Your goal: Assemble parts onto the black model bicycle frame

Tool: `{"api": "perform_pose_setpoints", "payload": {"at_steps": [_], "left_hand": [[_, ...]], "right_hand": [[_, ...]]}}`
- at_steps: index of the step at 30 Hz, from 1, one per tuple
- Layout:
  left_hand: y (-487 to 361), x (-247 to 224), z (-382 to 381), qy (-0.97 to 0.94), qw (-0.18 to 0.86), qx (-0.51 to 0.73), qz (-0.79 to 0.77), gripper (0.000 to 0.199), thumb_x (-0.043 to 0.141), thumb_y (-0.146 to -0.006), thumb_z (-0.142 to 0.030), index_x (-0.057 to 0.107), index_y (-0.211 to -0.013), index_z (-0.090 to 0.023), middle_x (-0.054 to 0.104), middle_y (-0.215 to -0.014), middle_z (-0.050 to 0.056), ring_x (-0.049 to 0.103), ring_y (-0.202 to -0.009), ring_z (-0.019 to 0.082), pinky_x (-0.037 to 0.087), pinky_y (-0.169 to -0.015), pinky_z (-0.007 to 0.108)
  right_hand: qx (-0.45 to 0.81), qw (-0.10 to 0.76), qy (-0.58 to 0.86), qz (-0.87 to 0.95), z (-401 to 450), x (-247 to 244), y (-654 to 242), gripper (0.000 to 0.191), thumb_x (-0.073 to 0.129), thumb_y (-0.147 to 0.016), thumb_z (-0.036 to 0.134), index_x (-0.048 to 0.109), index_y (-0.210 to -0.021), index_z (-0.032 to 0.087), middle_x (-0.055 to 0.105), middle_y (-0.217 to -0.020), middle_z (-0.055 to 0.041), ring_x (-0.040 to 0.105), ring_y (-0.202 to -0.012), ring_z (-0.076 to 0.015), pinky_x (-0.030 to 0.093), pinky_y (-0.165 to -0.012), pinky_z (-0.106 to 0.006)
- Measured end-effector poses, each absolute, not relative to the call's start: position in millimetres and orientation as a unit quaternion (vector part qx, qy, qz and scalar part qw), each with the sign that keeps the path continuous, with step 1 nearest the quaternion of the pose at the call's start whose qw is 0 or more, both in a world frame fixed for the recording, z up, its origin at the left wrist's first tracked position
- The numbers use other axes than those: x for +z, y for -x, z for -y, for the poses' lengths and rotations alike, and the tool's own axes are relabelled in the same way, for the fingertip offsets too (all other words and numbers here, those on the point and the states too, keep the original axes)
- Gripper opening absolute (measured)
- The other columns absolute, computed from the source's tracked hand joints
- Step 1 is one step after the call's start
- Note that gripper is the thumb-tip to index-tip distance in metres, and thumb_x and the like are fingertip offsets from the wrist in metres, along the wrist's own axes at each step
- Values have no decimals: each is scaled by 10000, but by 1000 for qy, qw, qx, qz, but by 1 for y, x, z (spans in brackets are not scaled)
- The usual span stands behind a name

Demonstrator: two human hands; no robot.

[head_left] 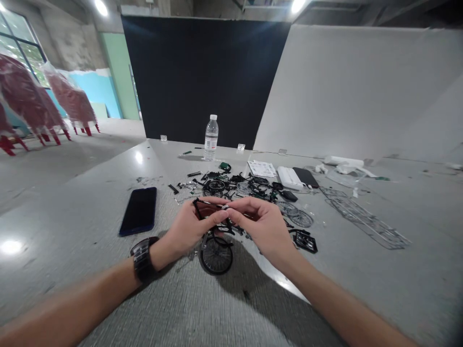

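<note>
Between both hands is a black model bicycle frame (224, 228), raised over the table. Wrapped around its left side, my left hand (193, 224) is closed, with the thumb pressed near the middle. The thumb and fingers of my right hand (258, 221) pinch a small light-coloured part (224, 207) at the top of the frame. A black spoked wheel (216, 254) shows just below the hands; I cannot tell whether it is joined to the frame. Fingers hide much of the frame.
Loose black bicycle parts (217, 184) spread behind my hands. A phone (139, 211) lies left, a water bottle (211, 137) stands at the back. Behind right are an instruction sheet (262, 168), a white power bank (289, 178) and a clear plastic sprue (361, 217).
</note>
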State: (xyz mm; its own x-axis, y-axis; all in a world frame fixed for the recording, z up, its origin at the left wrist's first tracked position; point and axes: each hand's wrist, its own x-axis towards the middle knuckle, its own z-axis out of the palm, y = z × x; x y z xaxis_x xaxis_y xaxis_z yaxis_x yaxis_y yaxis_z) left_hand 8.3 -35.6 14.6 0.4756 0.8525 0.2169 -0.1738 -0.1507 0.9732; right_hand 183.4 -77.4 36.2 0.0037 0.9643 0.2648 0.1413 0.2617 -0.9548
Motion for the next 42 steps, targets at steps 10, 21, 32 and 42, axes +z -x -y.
{"api": "perform_pose_setpoints", "payload": {"at_steps": [10, 21, 32, 42], "left_hand": [[-6, 13, 34, -612, 578, 452, -295, 363, 798, -804, -429, 780, -1065, -177, 788, -909, 70, 729, -844, 223, 640, -637, 340], [-6, 11, 36, -634, 565, 442, -289, 332, 760, -846, -426, 761, -1055, -167, 777, -921, 68, 721, -871, 218, 639, -668, 341], [-2, 15, 37, -599, 623, 448, -229, 337, 782, -842, -398, 785, -1113, -198, 750, -868, 48, 680, -794, 170, 642, -725, 341], [-1, 15, 38, -615, 604, 443, -246, 341, 763, -859, -379, 766, -1159, -218, 713, -854, 43, 647, -791, 166, 602, -648, 283]], "right_hand": [[329, 535, 477, 615, 78, 35, -185, 188, 788, -818, 393, 811, -894, 223, 764, -813, -49, 688, -732, -184, 575, -672, -323], [289, 524, 501, 625, 83, 39, -184, 171, 742, -864, 381, 790, -883, 218, 760, -802, -48, 691, -740, -190, 565, -680, -320], [336, 516, 484, 621, 81, 35, -184, 197, 757, -845, 391, 726, -840, 196, 734, -789, -42, 676, -727, -176, 561, -687, -318], [304, 522, 481, 635, 84, 37, -184, 179, 692, -914, 382, 683, -878, 207, 668, -802, -16, 602, -717, -144, 497, -641, -268]]}}
